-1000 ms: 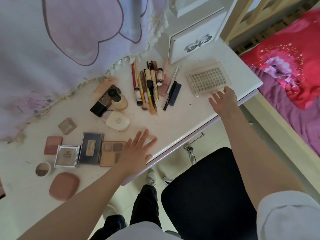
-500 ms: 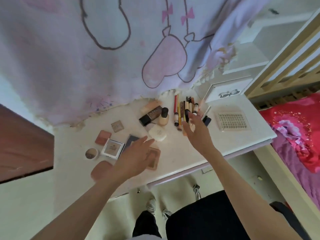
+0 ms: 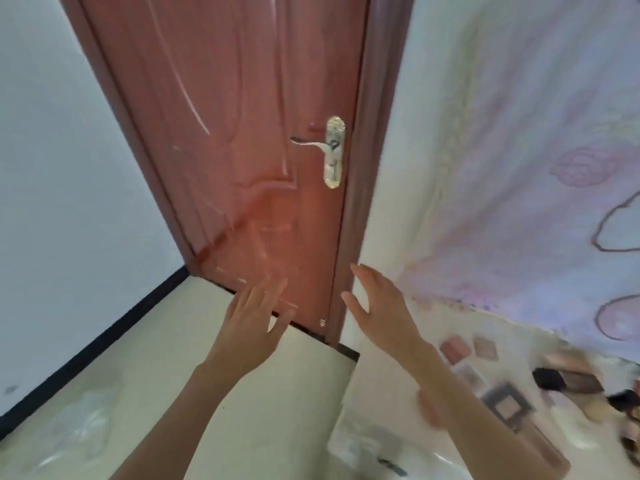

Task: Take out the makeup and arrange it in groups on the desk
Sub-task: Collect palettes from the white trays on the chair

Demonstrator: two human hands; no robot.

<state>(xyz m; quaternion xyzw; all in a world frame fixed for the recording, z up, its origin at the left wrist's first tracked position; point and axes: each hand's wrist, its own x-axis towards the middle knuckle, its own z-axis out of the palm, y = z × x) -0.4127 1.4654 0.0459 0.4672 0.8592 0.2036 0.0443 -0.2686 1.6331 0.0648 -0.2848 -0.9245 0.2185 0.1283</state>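
Observation:
The view has turned toward a door, and the white desk (image 3: 398,344) with the makeup lies at the lower right, blurred. On it I make out pink compacts (image 3: 455,348), a dark-framed palette (image 3: 507,403) and dark bottles (image 3: 568,379). My left hand (image 3: 251,323) is raised in the air over the floor in front of the door, fingers spread, holding nothing. My right hand (image 3: 379,306) is lifted beside the door frame, left of the desk, fingers straight and empty. Its forearm hides part of the compacts.
A red-brown door (image 3: 242,133) with a brass handle (image 3: 325,147) stands shut straight ahead. A pale cartoon-print cloth (image 3: 519,168) hangs behind the desk. The floor (image 3: 173,375) is pale tile with a dark skirting line. Something clear and plastic (image 3: 374,452) lies below the desk's near corner.
The view swung sharply left from the desk to the door. Both hands left the makeup and rose into the air, empty; the desk slid to the lower right edge.

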